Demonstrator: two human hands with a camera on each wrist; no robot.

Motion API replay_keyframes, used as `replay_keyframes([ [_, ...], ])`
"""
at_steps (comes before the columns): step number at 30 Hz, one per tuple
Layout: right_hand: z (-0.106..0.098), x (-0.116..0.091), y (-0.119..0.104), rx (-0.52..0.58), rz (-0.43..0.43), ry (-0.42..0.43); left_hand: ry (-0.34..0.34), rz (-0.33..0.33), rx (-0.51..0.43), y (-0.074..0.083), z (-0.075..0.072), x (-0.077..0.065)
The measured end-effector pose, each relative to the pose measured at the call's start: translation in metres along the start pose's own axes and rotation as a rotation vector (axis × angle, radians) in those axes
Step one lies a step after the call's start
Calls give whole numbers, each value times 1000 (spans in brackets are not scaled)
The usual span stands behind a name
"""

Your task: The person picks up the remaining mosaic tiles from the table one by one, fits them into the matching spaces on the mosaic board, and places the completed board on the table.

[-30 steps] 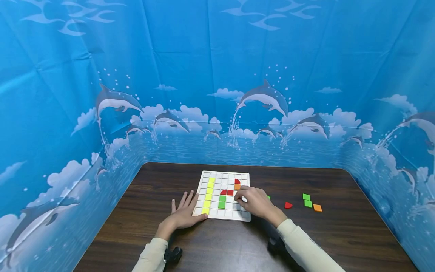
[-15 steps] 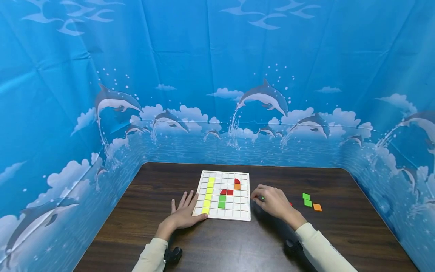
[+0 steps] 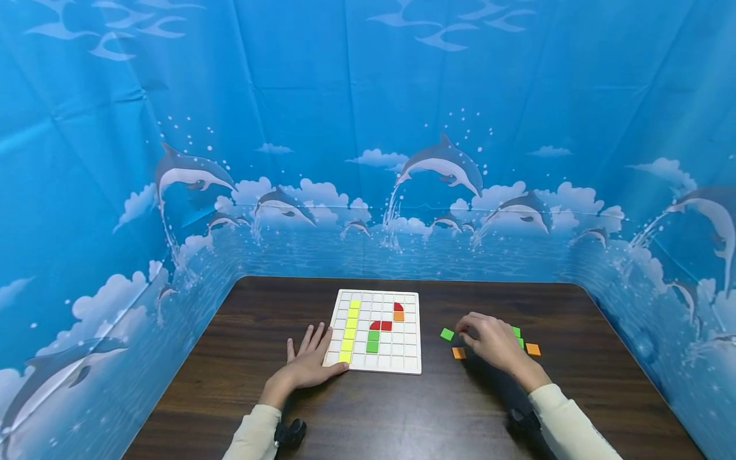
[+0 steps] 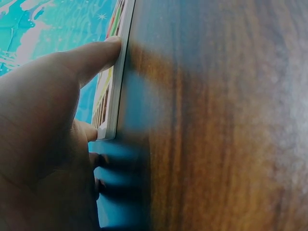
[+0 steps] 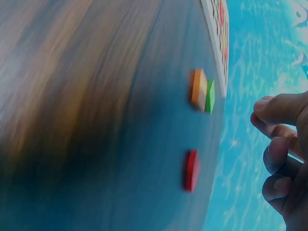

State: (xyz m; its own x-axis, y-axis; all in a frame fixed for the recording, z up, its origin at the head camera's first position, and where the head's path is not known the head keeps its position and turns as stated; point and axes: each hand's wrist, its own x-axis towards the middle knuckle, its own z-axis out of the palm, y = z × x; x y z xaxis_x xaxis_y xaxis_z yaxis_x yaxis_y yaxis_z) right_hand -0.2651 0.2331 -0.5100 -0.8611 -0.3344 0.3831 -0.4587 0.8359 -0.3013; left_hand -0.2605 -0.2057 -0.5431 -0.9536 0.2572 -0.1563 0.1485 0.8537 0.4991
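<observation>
A white gridded board (image 3: pixel 409 351) lies on the table with a yellow column of tiles (image 3: pixel 350 328), plus red, green and orange tiles. My left hand (image 3: pixel 307 369) rests at its left side, fingers spread. In the left wrist view its thumb (image 4: pixel 98 55) touches the board's edge. My right hand (image 3: pixel 494 342) hovers right of the board. Thumb and index finger lie close together in the right wrist view, nothing visible between them. Below it on the table is a red tile (image 5: pixel 192 171), hidden in the head view. A green tile (image 3: pixel 447 334) and an orange tile (image 3: pixel 459 352) lie left of this hand.
Behind the right hand several green tiles (image 3: pixel 516 332) show partly, with another orange tile (image 3: pixel 533 349) beside them. The brown wooden table (image 3: pixel 276 306) is surrounded by a blue dolphin-print curtain (image 3: pixel 322 160).
My right hand has moved right, from over the board to above the loose tiles. It uncovers the near orange tile and covers the loose red one. My left hand stays at the board.
</observation>
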Motion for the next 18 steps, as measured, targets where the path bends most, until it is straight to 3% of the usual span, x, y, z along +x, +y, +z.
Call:
replay_keyframes([
  [5,-2,-11,20,-5,47,-11,-10,-20,12,0,0,1],
  [8,-4,-16,30,-6,91,-58,-16,-38,33,0,0,2],
  [18,-6,-29,40,-31,159,-166,-5,3,-4,4,-2,-3],
])
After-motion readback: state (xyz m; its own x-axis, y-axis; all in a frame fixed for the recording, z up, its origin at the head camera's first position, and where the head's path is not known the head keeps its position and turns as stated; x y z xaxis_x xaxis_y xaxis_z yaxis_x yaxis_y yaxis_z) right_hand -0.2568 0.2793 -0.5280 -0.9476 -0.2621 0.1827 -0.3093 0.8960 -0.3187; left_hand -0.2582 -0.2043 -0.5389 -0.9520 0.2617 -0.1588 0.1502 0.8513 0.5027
